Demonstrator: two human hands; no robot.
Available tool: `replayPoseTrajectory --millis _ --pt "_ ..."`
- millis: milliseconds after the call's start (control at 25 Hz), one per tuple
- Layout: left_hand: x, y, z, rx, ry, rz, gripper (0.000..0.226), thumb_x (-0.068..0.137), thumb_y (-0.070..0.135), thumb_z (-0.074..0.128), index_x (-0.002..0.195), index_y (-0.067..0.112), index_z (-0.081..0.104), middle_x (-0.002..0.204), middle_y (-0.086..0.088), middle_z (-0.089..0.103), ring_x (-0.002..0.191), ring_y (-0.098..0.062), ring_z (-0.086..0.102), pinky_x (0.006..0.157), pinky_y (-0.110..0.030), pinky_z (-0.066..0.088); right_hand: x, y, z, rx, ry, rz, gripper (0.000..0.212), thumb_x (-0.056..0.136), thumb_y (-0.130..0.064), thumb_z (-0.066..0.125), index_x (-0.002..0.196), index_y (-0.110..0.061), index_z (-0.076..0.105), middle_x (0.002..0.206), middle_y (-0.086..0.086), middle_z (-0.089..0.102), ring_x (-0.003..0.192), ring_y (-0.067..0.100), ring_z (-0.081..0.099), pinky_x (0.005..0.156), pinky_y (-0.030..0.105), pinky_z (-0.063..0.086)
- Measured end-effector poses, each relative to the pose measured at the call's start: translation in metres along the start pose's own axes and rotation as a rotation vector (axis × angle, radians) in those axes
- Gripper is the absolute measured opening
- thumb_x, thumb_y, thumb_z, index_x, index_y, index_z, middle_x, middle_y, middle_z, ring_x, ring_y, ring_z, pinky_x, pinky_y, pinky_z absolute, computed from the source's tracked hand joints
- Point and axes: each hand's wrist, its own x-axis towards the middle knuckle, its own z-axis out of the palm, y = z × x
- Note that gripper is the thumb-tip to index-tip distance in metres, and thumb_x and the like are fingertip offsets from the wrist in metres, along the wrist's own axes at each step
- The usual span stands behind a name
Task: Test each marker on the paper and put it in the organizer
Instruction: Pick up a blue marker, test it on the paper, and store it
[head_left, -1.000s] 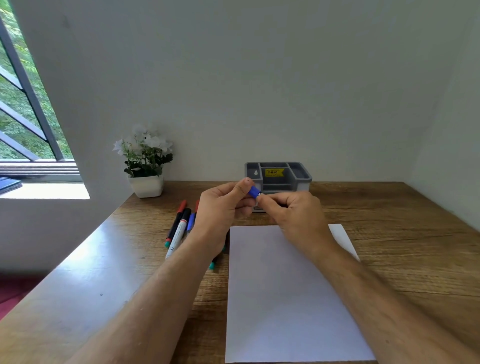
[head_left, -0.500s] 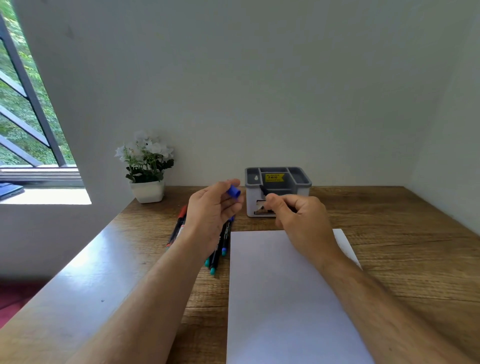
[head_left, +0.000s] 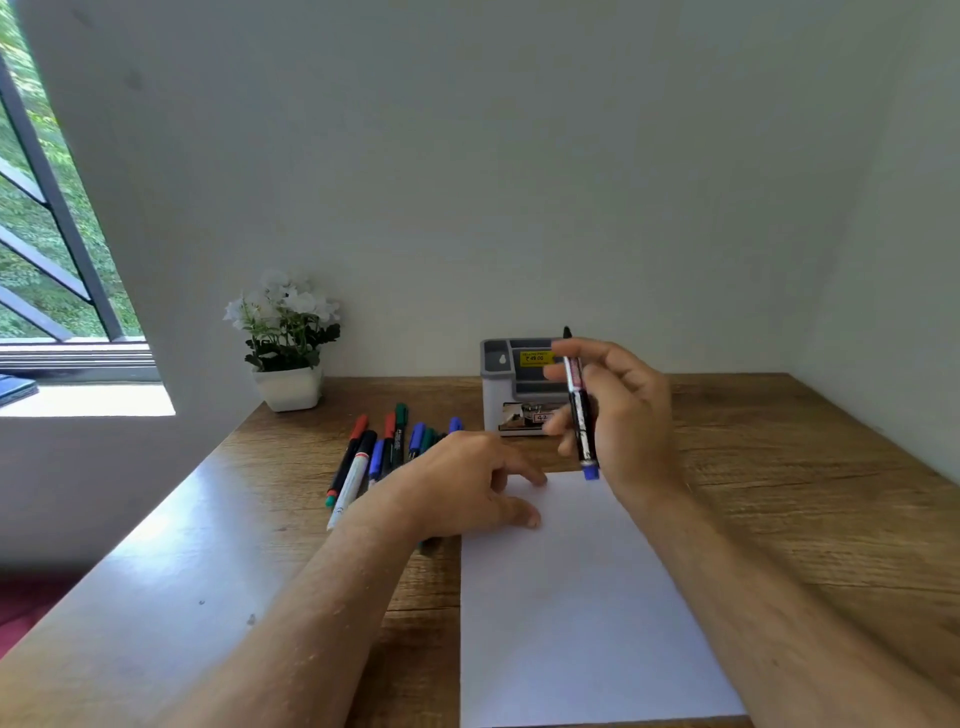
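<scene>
My right hand (head_left: 631, 415) holds an uncapped black marker (head_left: 576, 405) almost upright, dark tip up and blue end down, just above the far edge of the white paper (head_left: 571, 623). My left hand (head_left: 457, 483) lies palm down on the paper's far left corner with its fingers spread; no cap shows in it. The grey organizer (head_left: 506, 384) stands behind my right hand, partly hidden by it. Several capped markers (head_left: 374, 457) in red, blue, green and black lie in a loose row left of the paper, partly under my left hand.
A white pot of white flowers (head_left: 288, 358) stands at the table's back left corner. The wooden table (head_left: 779, 467) meets the wall behind the organizer. A window (head_left: 47, 249) is at the far left.
My left hand dropped from the air, where it held the blue cap, onto the paper's corner. My right hand lifted the uncapped marker upright in front of the organizer.
</scene>
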Motion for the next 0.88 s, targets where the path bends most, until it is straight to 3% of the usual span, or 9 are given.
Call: replayPoseTrajectory --millis 120,240,360,440,600,720,880 --pt "0.003 0.005 0.005 -0.032 -0.006 0.002 0.047 0.079 0.06 0.068 0.123 0.044 0.062 0.095 0.014 0.061 0.088 -0.004 0.055 0.086 -0.033 0.05 0.009 -0.005 0.01 -0.031 0.012 -0.02 0.027 0.094 0.001 0.048 0.107 -0.015 0.065 0.089 0.007 0.074 0.058 0.028 0.071 0.04 0.03 0.052" --pt "0.002 0.006 0.008 -0.076 0.017 -0.01 0.047 0.076 0.061 0.07 0.118 0.042 0.063 0.091 0.013 0.063 0.084 -0.003 0.058 0.082 -0.03 0.051 -0.001 0.007 0.02 -0.079 0.027 -0.052 0.005 0.091 -0.011 0.064 0.096 -0.01 0.062 0.071 0.009 0.07 0.05 0.023 0.066 0.041 0.029 0.05" --pt "0.0 0.001 0.008 -0.071 0.059 -0.05 0.044 0.076 0.059 0.072 0.115 0.04 0.064 0.092 0.015 0.063 0.083 0.0 0.058 0.08 -0.026 0.051 -0.013 0.025 0.019 -0.032 0.078 0.001 0.024 0.096 -0.018 0.056 0.076 -0.008 0.063 0.051 0.011 0.058 0.036 0.017 0.049 0.036 0.022 0.038" --pt "0.001 -0.006 0.005 -0.019 0.109 -0.101 0.029 0.081 0.046 0.073 0.109 0.04 0.068 0.092 0.017 0.063 0.085 -0.001 0.057 0.08 -0.024 0.05 -0.015 0.031 0.016 -0.04 0.07 0.087 0.022 0.096 -0.015 0.055 0.079 -0.01 0.066 0.052 0.011 0.06 0.037 0.018 0.052 0.035 0.022 0.039" --pt "0.003 -0.016 -0.008 0.027 0.112 -0.283 0.011 0.081 0.033 0.076 0.089 0.041 0.074 0.082 0.021 0.059 0.084 -0.005 0.054 0.079 -0.029 0.05 -0.016 0.035 0.017 -0.103 -0.069 0.205 0.013 0.09 -0.006 0.059 0.081 -0.008 0.068 0.057 0.01 0.062 0.041 0.018 0.055 0.037 0.023 0.043" --pt "0.011 -0.014 -0.021 -0.039 0.016 -0.362 0.012 0.074 0.029 0.083 0.078 0.037 0.075 0.076 0.023 0.061 0.077 -0.001 0.052 0.074 -0.025 0.042 -0.017 0.033 0.019 -0.151 -0.218 0.241 0.012 0.084 0.002 0.056 0.077 -0.007 0.062 0.052 0.007 0.053 0.037 0.011 0.044 0.036 0.019 0.033" --pt "0.023 -0.014 -0.034 -0.036 -0.121 -0.399 0.018 0.073 0.023 0.084 0.071 0.036 0.071 0.078 0.02 0.065 0.081 -0.003 0.054 0.083 -0.03 0.04 -0.019 0.033 0.02 -0.298 -0.327 0.25 0.01 0.078 -0.002 0.062 0.073 -0.011 0.06 0.056 0.007 0.06 0.044 0.011 0.052 0.041 0.021 0.04"
